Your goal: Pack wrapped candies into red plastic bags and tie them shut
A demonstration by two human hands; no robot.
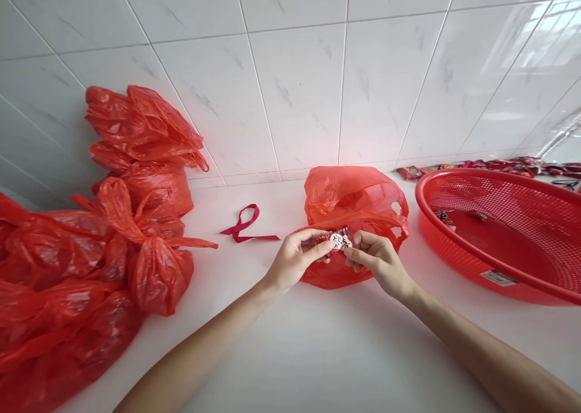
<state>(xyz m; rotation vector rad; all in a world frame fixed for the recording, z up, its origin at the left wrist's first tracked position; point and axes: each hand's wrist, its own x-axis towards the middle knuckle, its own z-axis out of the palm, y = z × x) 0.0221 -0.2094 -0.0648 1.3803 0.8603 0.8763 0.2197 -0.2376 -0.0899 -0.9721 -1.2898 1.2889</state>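
Note:
Between my two hands is a small dark red packet (341, 231) with white round patches and dark lettering. My left hand (302, 252) pinches its left end, thumb on the front. At the packet's right end, the fingers of my right hand (376, 257) are closed on it too. Directly beneath and behind the hands, an open red plastic bag (349, 189) lies on the white surface, its mouth and handle loops loose. What is inside the bag is mostly hidden by my hands.
Several tied red plastic bags (154, 261) are heaped at the left. A dark red ribbon (242, 225) lies looped left of the bag. On the right stands a red perforated basket (490, 280) with a few small items inside. Small red packets (411, 172) line the tiled wall (295, 98).

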